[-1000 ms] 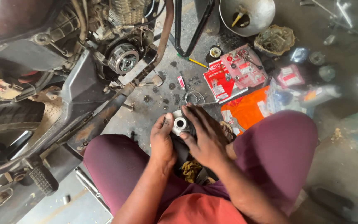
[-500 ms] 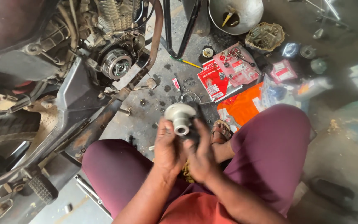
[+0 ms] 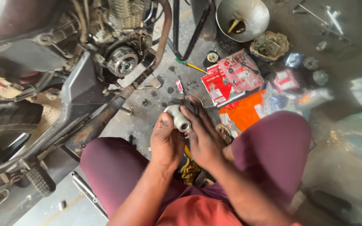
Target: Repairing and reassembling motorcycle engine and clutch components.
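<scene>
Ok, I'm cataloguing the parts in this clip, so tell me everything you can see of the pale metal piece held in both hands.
The pale metal piece looks like dull grey cast metal: a short tube with a round open end facing lower right and a wider part behind it, partly hidden. It is held above the oily floor, between the knees. The left hand grips it from below; the right hand covers its far side with grimy fingers.
</scene>
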